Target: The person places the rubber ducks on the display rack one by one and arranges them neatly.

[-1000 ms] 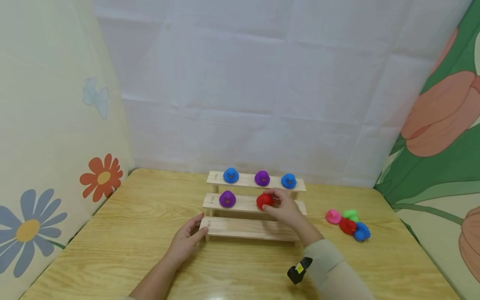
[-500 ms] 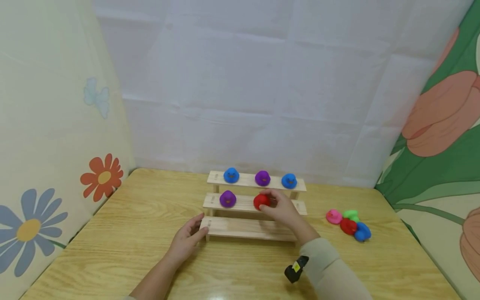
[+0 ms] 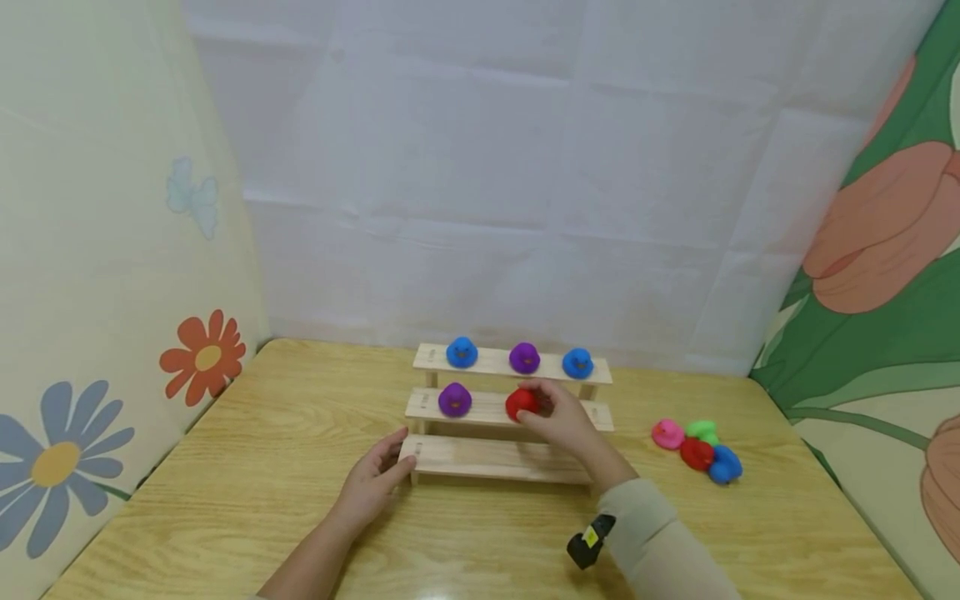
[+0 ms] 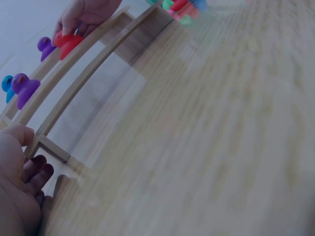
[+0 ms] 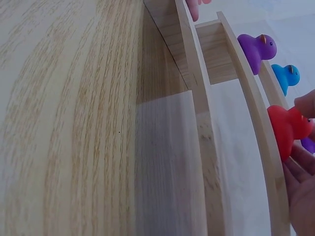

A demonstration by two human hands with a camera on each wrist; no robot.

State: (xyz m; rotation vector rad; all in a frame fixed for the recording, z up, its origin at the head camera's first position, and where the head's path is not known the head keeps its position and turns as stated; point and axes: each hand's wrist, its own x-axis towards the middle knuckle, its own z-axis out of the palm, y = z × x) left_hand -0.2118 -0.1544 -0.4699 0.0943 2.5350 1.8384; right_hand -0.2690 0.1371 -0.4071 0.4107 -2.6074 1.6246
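Observation:
A three-tier wooden stand (image 3: 495,459) stands on the table. My left hand (image 3: 372,477) grips the left end of its lowest step, thumb on top and fingers curled at the end. My right hand (image 3: 558,417) pinches a red rubber duck (image 3: 521,405) on the middle step; in the right wrist view the red duck (image 5: 285,129) sits at the board's edge between thumb and fingers. Left of it on that step is a purple duck (image 3: 454,400). The top step bears a blue duck (image 3: 462,352), another purple duck (image 3: 524,358) and a second blue duck (image 3: 577,363).
Right of the stand, a loose cluster on the table (image 3: 225,467) holds a pink duck (image 3: 667,433), a green duck (image 3: 702,432), a red duck (image 3: 697,453) and a blue duck (image 3: 724,464). A white cloth (image 3: 480,167) hangs behind the table.
My right hand has shifted the red duck slightly left along the middle step. My left hand has stayed on the stand's end.

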